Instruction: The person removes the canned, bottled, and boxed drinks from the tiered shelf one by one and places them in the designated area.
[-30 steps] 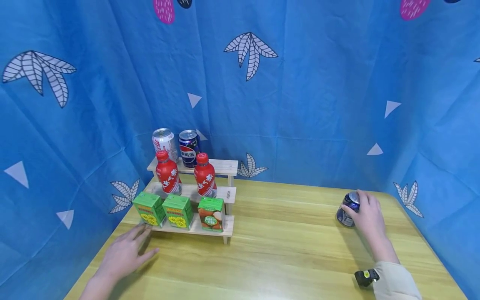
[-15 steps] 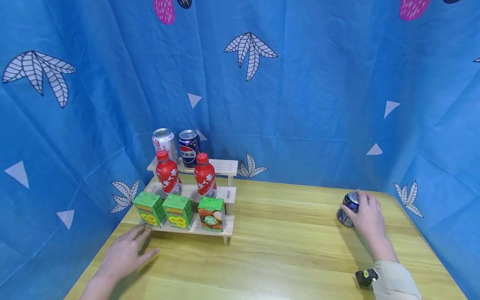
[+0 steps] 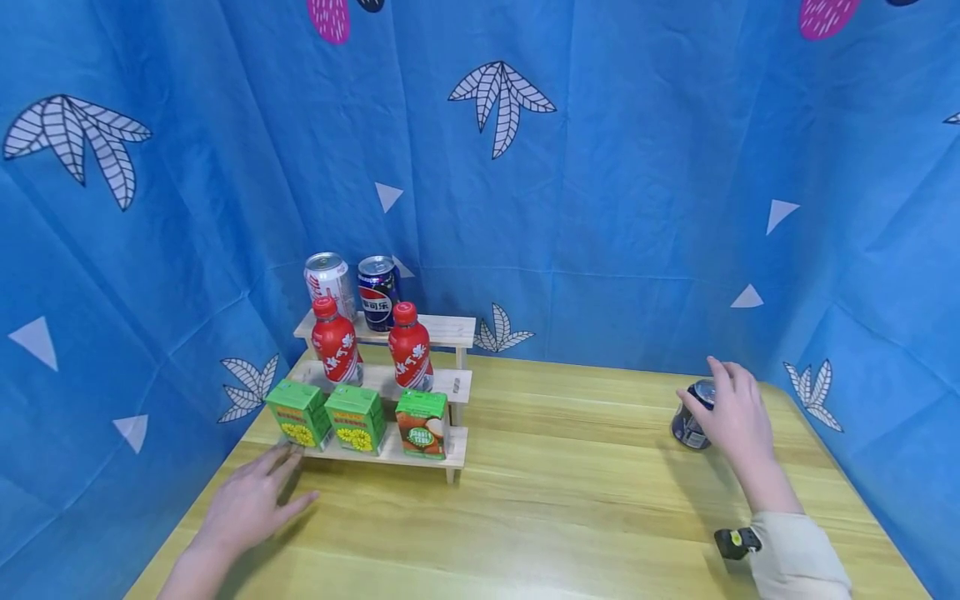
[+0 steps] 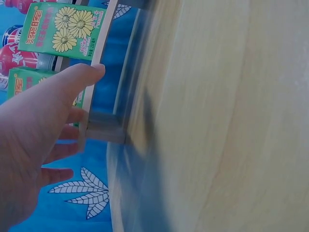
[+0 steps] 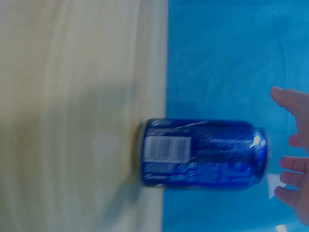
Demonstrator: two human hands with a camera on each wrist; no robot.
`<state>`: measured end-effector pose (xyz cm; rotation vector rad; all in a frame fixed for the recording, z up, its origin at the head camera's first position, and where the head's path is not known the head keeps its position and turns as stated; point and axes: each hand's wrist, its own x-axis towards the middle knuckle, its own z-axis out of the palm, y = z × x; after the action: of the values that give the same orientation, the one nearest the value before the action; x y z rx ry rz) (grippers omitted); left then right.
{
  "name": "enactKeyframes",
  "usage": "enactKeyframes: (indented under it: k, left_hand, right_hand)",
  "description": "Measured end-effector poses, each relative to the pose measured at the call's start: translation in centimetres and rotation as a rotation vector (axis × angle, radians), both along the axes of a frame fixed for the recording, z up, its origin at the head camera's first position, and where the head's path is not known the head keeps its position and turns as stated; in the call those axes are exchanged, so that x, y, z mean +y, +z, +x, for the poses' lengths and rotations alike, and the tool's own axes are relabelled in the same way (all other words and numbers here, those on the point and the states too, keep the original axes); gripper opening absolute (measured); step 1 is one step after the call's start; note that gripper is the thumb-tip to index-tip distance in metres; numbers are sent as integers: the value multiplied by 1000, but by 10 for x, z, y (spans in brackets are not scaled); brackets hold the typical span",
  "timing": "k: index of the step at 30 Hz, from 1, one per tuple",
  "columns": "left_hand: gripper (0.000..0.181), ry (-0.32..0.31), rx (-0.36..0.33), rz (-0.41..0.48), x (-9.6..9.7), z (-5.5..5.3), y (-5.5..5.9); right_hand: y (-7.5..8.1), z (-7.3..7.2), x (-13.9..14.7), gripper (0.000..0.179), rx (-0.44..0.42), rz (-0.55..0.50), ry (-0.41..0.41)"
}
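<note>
A dark blue soda can [image 3: 688, 427] stands upright on the table at the right. Over its top my right hand [image 3: 738, 417] hovers with fingers spread; the right wrist view shows a gap between the fingers and the blue can [image 5: 205, 153]. At the left, my left hand [image 3: 243, 504] reaches to the front corner of a three-tier wooden rack [image 3: 452, 332], its fingers loosely extended by the lowest shelf. Right above those fingers sits a green drink carton [image 3: 297, 412] with yellow flowers. In the left wrist view the thumb overlaps the shelf edge.
Another flower carton [image 3: 356, 419] and a coconut drink carton [image 3: 422, 425] share the bottom tier. Two red bottles [image 3: 410, 346] stand on the middle one. On top are a white can [image 3: 330, 279] and a blue Pepsi can [image 3: 377, 293]. Blue curtain [image 3: 637, 167] encloses the table.
My right hand has let go of the soda can and risen slightly off its top. The can stays where it was. The left hand has hardly moved.
</note>
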<state>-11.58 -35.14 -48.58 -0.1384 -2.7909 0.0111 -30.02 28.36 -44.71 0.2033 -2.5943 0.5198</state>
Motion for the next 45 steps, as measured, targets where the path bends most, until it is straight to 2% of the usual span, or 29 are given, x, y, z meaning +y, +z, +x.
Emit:
enactKeyframes:
  k: [8,17,25,30,39,45]
  left_hand:
    - [72,10,-16,3,-1,-1,-1]
    - [72,9,-6,8,-1,-1,-1]
    - [71,2,11,4,0,0,0]
    - [72,16,-10,7,1,1,2]
    - [71,8,7,8,0,1,0]
    - [71,3,17,9,-1,0,-2]
  right_hand:
    - [29,3,-21,75,84,93,51]
    - [53,1,-50,73,205,91,142]
    - [67,-8,-79,74,282,108,210]
    - [74,-14,-98,74,343,124,260]
    - [87,-16,-132,71,329,125,314]
    - [92,-16,-154,70,377,130,373]
